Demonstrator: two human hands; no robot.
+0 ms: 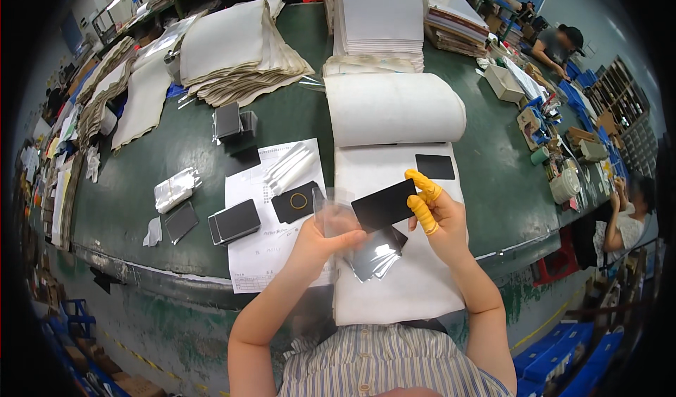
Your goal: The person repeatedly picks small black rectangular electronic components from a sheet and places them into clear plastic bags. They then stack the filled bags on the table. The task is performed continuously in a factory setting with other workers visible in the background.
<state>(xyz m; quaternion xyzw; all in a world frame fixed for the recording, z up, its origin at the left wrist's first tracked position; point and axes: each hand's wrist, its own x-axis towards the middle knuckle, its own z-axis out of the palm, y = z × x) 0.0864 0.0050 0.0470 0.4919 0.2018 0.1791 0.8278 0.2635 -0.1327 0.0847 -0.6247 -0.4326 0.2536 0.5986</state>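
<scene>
My right hand (442, 222), with yellow finger cots on its thumb and finger, pinches a thin black rectangular plate (384, 205) by its right end. My left hand (325, 238) is closed on a clear plastic film (321, 203), smeared by motion, and its thumb lies by the plate's lower left corner. Below the hands, clear film pieces (377, 262) and part of another dark plate lie on a white paper pad (401, 298). A further black plate (435, 166) rests on the pad beyond my right hand.
Left of the pad, a printed sheet (246, 262) bears a black plate with a rubber band (298, 200), clear films (290, 168) and a stack of dark plates (234, 221). A wrapped bundle (176, 189) lies farther left. Thick paper stacks (232, 45) stand behind; co-workers sit at right.
</scene>
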